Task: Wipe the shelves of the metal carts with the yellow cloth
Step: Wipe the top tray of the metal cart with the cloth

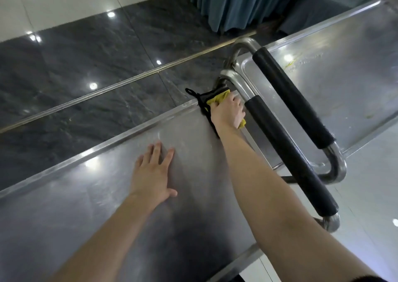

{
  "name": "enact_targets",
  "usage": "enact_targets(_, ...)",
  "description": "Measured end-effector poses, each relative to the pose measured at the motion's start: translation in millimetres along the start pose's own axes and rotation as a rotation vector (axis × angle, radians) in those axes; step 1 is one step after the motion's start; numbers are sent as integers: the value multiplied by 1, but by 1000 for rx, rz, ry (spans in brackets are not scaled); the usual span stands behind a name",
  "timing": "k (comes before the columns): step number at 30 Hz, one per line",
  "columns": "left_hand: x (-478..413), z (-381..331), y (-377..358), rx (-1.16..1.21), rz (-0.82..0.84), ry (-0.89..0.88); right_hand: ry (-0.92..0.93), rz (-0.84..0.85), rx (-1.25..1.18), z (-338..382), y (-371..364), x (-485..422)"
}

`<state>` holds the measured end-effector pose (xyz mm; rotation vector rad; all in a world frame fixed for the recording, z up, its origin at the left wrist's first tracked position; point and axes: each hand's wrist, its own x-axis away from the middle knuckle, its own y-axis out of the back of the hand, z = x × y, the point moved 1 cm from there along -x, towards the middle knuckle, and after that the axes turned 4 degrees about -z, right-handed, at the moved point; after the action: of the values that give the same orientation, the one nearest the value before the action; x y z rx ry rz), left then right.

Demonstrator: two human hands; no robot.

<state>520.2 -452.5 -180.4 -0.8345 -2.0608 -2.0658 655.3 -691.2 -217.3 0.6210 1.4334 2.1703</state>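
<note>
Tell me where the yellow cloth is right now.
In the head view, the yellow cloth is bunched in the right hand at the far corner of the near cart's top shelf, beside its black-padded handle.

You face a cart shelf (86,206) of smooth brushed metal with a dull sheen; the yellow cloth (218,97) looks soft and matt, the handle grips (288,152) matt black, the dark floor (86,70) glossy stone.

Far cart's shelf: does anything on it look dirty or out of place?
Yes. The far shelf has a yellowish streak near its handle end and a small speck by its near rim; both look like unwiped residue. Nothing seems bent or spilled.
</note>
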Motion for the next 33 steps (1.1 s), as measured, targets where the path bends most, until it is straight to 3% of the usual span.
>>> enact_targets(9,0,-4,0,-25,19,15,48,-108,-140,-57,7,26)
enact_targets(16,-6,4,-7,-44,-7,-12,-37,-168,-125,-169,19,110)
enact_targets(20,-1,6,-11,-27,-78,-25,-68,-198,13,-236,31,177)
enact_targets(23,17,-5,-17,-65,-226,-67,-25,-214,86,-250,38,202)
enact_targets(28,67,-34,-46,-26,-325,-196,213,-83,57,-235,79,240)
enact_targets(30,88,-41,-60,-1,-333,-237,398,-51,87,-260,90,269)
enact_targets(33,119,-45,-78,30,-354,-247,540,135,164,-314,95,289)
